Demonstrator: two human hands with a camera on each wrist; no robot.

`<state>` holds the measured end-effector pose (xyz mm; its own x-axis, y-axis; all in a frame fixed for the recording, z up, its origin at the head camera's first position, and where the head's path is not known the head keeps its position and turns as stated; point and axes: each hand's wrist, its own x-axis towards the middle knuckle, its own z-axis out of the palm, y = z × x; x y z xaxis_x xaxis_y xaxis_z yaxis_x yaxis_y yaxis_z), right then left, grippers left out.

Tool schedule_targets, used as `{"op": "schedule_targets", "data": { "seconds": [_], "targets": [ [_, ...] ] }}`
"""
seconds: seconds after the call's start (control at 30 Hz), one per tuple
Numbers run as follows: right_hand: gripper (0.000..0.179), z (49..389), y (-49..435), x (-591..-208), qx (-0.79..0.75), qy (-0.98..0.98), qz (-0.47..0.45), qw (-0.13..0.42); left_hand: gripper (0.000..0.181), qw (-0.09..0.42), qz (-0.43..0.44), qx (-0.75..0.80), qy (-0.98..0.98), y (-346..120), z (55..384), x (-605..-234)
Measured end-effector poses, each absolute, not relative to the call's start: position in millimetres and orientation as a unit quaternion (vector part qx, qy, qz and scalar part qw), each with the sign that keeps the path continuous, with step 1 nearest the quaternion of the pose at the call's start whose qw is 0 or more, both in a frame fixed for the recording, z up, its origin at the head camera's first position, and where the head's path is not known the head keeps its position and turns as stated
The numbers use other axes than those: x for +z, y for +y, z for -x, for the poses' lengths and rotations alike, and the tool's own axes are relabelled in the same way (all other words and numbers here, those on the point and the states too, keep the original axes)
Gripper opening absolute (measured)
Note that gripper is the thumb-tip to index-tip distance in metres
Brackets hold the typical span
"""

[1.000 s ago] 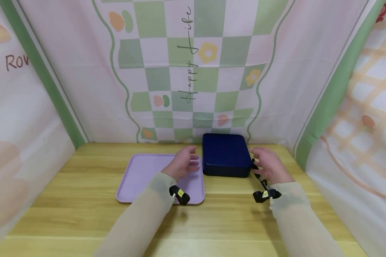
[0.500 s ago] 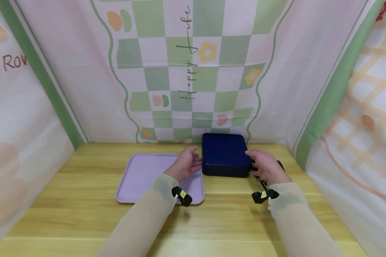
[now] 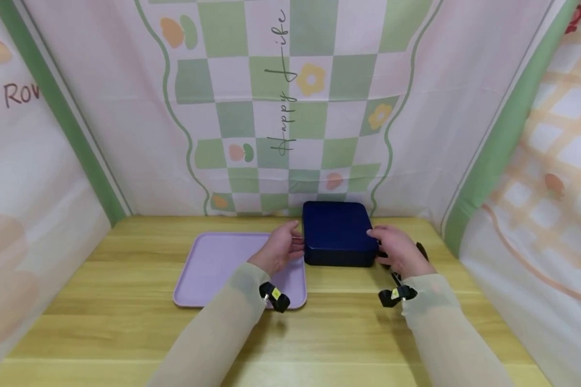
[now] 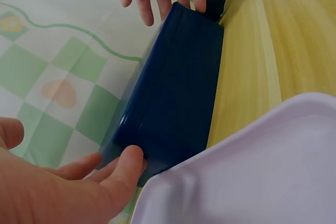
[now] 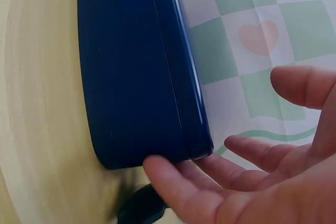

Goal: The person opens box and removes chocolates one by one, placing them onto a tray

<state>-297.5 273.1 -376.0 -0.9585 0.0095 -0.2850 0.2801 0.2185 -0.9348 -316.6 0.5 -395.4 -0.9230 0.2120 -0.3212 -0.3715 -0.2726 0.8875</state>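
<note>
Wooden table (image 3: 126,333), lilac tray (image 3: 213,263), navy box (image 3: 336,231)

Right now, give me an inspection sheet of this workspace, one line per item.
Surface: light wooden table, bare wood in front of the arms.
Job's things: dark blue box, closed, flat on the table beside the lilac tray.
Clutter: nothing seen.
Hands: left hand at the box's left side, fingers touching its corner; right hand at the right side, fingers at its edge. Both hands have straight fingers.
Cables: black straps on both wrists; no loose cables seen.
Surroundings: patterned cloth backdrop behind and at both sides.
</note>
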Motion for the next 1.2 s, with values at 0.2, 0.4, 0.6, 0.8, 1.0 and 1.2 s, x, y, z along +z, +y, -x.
{"op": "schedule_targets", "data": {
  "seconds": [0.2, 0.4, 0.6, 0.8, 1.0, 1.2],
  "targets": [
    [0.072, 301, 273, -371, -0.608, 0.783, -0.085, 0.098, 0.055, 0.178, 0.083, 0.796, 0.572, 0, 319, -394],
    [0.067, 302, 275, -372, -0.621, 0.771, -0.097, 0.104, 0.056, 0.17, 0.086, 0.805, 0.562, -2, 322, -396],
    [0.064, 304, 277, -376, -0.563, 0.818, -0.086, 0.08, 0.042, 0.155, 0.076, 0.802, 0.572, -1, 325, -400],
    [0.06, 306, 280, -381, -0.499, 0.86, -0.087, 0.057, 0.026, 0.14, 0.068, 0.796, 0.585, 2, 327, -407],
    [0.058, 304, 280, -382, -0.432, 0.896, -0.086, 0.061, 0.028, 0.139, 0.087, 0.78, 0.603, 4, 326, -407],
    [0.062, 305, 280, -384, -0.451, 0.882, -0.104, 0.087, 0.028, 0.144, 0.09, 0.759, 0.629, 8, 330, -411]
  ]
}}
